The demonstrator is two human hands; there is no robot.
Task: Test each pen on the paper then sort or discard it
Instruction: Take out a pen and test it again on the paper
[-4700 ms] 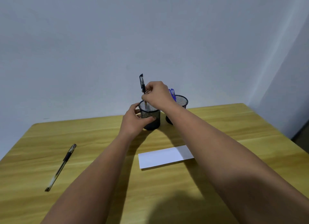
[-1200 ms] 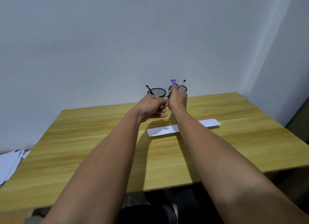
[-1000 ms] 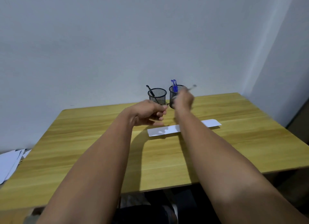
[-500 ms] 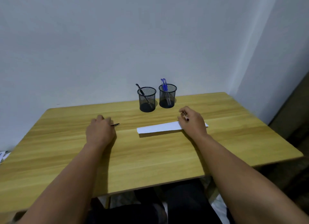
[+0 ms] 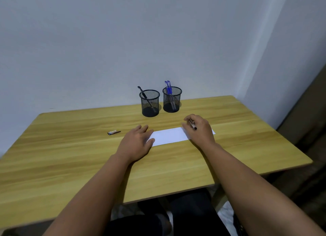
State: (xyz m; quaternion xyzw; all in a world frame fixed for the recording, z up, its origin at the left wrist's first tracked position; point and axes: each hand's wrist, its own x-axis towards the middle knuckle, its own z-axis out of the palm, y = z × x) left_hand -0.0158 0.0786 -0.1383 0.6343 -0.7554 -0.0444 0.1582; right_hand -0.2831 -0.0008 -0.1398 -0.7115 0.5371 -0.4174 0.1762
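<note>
A white strip of paper (image 5: 169,135) lies on the wooden table (image 5: 70,156). My left hand (image 5: 135,144) rests flat on the paper's left end, fingers spread, holding nothing. My right hand (image 5: 199,130) is over the paper's right part, shut on a pen (image 5: 192,125) whose dark end sticks out above the knuckles; its tip is hidden. A pen cap (image 5: 113,132) lies on the table left of my left hand. At the back stand two black mesh cups: the left cup (image 5: 150,103) holds one black pen, the right cup (image 5: 172,99) holds blue pens.
A pale wall runs behind the table, with a corner at the right. The table's front edge is near my lap, and its right edge drops off beside a dark floor area.
My left hand let go of the pen cap, which now lies on the table, and moved right onto the paper's left end. My right hand stays on the paper with the pen.
</note>
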